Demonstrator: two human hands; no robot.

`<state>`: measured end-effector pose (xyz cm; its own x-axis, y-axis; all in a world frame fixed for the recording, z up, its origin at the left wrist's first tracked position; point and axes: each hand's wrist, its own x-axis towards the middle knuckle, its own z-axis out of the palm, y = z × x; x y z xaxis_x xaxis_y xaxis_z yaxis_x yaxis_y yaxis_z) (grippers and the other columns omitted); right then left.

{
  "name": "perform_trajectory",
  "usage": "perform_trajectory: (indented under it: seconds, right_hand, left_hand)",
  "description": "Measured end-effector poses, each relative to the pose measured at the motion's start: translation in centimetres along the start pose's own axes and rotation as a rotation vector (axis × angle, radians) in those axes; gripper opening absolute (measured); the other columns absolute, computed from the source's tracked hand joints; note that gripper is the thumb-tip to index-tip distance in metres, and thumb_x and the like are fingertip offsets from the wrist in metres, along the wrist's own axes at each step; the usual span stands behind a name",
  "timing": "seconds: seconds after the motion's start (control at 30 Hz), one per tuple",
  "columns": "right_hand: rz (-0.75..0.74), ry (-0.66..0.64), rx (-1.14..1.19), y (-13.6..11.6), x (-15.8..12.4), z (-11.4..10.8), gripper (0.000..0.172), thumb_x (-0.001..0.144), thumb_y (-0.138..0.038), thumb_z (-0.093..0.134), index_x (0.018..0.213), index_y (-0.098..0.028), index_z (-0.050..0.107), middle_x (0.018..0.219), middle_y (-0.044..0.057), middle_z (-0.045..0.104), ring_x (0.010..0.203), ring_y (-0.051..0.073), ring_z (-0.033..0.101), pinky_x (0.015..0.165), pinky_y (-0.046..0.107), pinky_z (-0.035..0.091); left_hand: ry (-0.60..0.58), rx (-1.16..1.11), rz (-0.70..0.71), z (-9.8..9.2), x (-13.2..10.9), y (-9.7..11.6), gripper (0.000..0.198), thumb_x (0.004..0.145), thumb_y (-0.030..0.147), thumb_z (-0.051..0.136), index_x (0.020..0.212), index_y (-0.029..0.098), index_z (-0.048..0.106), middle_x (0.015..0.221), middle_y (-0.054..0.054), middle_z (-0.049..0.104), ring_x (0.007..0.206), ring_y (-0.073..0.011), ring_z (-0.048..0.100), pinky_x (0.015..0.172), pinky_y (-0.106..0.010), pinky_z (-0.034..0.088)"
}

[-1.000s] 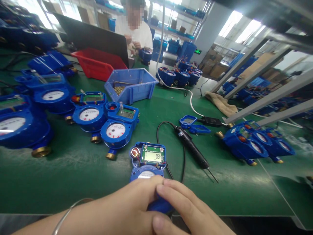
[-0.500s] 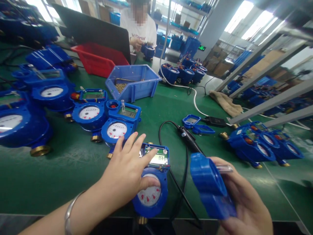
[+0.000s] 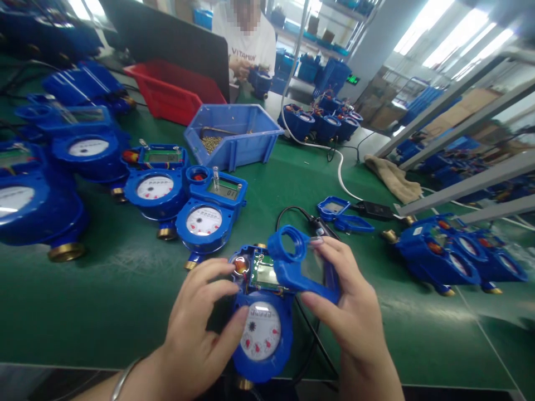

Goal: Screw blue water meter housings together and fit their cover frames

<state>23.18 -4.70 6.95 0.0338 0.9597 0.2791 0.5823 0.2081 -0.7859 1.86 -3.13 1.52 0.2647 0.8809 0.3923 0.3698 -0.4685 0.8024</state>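
Observation:
A blue water meter with a white dial and brass fittings lies in front of me, its upper box uncovered. Inside the box are a green circuit board with a small display and an orange-and-red round part. My left hand is open at the meter's left side, fingers apart and curved, thumb beside the dial. Between the thumb and fingers of my right hand is a blue plastic cover with a round ring and a clear window. It is tilted over the right part of the box and hides some of the board.
Several blue meters stand to the left, others to the right. A blue bin with small brass pieces and a red bin are behind. A black tool with a cable and loose blue covers lie near. A person sits opposite.
My right hand has brought the cover from the right, up and left over the meter's box, turning it. My left hand has drawn back from over the meter to its left side.

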Motion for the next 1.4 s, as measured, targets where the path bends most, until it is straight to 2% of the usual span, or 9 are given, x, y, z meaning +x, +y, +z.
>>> perform_trajectory:
  seconds: [0.07, 0.17, 0.27, 0.47, 0.6, 0.83, 1.03, 1.23, 1.4]
  right_hand:
    - [-0.068, -0.088, -0.096, -0.3, 0.5, 0.5, 0.052, 0.075, -0.035, 0.066, 0.122, -0.024, 0.048, 0.122, 0.010, 0.044, 0.115, 0.027, 0.045, 0.095, 0.043, 0.042]
    - [-0.131, -0.175, -0.193, -0.5, 0.9, 1.4, 0.054, 0.075, -0.032, 0.066, 0.124, -0.022, 0.046, 0.122, 0.012, 0.042, 0.114, 0.028, 0.045, 0.094, 0.045, 0.042]
    - [-0.140, -0.216, -0.247, -0.7, 1.0, 2.1, 0.056, 0.074, -0.030, 0.066, 0.125, -0.022, 0.044, 0.123, 0.013, 0.042, 0.114, 0.029, 0.044, 0.093, 0.046, 0.042]
    - [-0.110, -0.260, -0.256, -0.8, 1.3, 2.5, 0.058, 0.072, -0.028, 0.067, 0.125, -0.020, 0.043, 0.124, 0.013, 0.040, 0.115, 0.028, 0.043, 0.095, 0.045, 0.041]
    - [-0.091, -0.300, -0.253, -1.0, 1.3, 2.6, 0.060, 0.072, -0.026, 0.067, 0.126, -0.021, 0.043, 0.124, 0.012, 0.039, 0.116, 0.028, 0.042, 0.096, 0.044, 0.040]
    - [-0.044, -0.339, -0.284, -0.9, 1.3, 2.7, 0.063, 0.072, -0.025, 0.066, 0.128, -0.020, 0.040, 0.124, 0.013, 0.039, 0.116, 0.029, 0.042, 0.096, 0.045, 0.041]
    - [-0.011, -0.355, -0.306, -1.3, 1.3, 2.6, 0.066, 0.072, -0.024, 0.066, 0.131, -0.017, 0.038, 0.125, 0.014, 0.039, 0.117, 0.029, 0.041, 0.097, 0.046, 0.040]
    - [-0.048, -0.323, -0.313, -1.1, 1.0, 2.8, 0.057, 0.072, -0.023, 0.065, 0.125, -0.019, 0.045, 0.125, 0.014, 0.040, 0.115, 0.029, 0.044, 0.094, 0.046, 0.043]
    - [-0.046, -0.276, -0.266, -0.7, 1.0, 2.3, 0.063, 0.071, -0.025, 0.068, 0.127, -0.019, 0.041, 0.123, 0.013, 0.044, 0.114, 0.026, 0.045, 0.096, 0.043, 0.041]
  left_hand:
    - [-0.017, -0.136, -0.251, 0.2, -1.3, -0.4, 0.040, 0.075, 0.022, 0.063, 0.111, 0.024, 0.044, 0.121, -0.009, 0.047, 0.116, -0.0284, 0.045, 0.101, -0.049, 0.034]
    - [-0.171, -0.436, -0.629, 0.7, -1.6, -0.6, 0.067, 0.073, 0.036, 0.065, 0.128, 0.020, 0.030, 0.135, -0.016, 0.038, 0.121, -0.0331, 0.043, 0.101, -0.054, 0.033]
    - [-0.242, -0.758, -0.802, 1.1, -0.4, -0.2, 0.082, 0.069, 0.038, 0.069, 0.133, 0.019, 0.023, 0.140, -0.018, 0.036, 0.124, -0.0341, 0.041, 0.102, -0.051, 0.033]
    - [-0.240, -1.118, -0.857, 1.9, 0.9, 0.3, 0.085, 0.067, 0.028, 0.072, 0.134, 0.022, 0.020, 0.136, -0.015, 0.044, 0.121, -0.0320, 0.047, 0.102, -0.047, 0.036]
    - [-0.215, -1.134, -0.858, 2.2, 0.4, 0.2, 0.083, 0.069, 0.024, 0.071, 0.134, 0.021, 0.020, 0.137, -0.014, 0.043, 0.126, -0.0306, 0.041, 0.107, -0.046, 0.029]
    - [-0.174, -1.126, -0.854, 2.3, 0.1, 0.0, 0.088, 0.068, 0.024, 0.071, 0.137, 0.022, 0.017, 0.140, -0.014, 0.040, 0.127, -0.0323, 0.040, 0.106, -0.047, 0.032]
    - [-0.158, -1.150, -0.849, 2.3, 0.0, 0.1, 0.085, 0.068, 0.025, 0.071, 0.136, 0.021, 0.021, 0.137, -0.014, 0.044, 0.125, -0.0329, 0.042, 0.104, -0.049, 0.034]
    - [-0.150, -1.206, -0.852, 1.8, 1.0, 0.6, 0.078, 0.065, 0.028, 0.074, 0.130, 0.023, 0.032, 0.132, -0.011, 0.050, 0.123, -0.0326, 0.044, 0.104, -0.045, 0.034]
    - [-0.163, -1.168, -0.940, 2.0, 1.5, 1.0, 0.104, 0.057, 0.021, 0.079, 0.138, 0.022, 0.013, 0.133, -0.016, 0.047, 0.119, -0.0350, 0.047, 0.099, -0.047, 0.038]
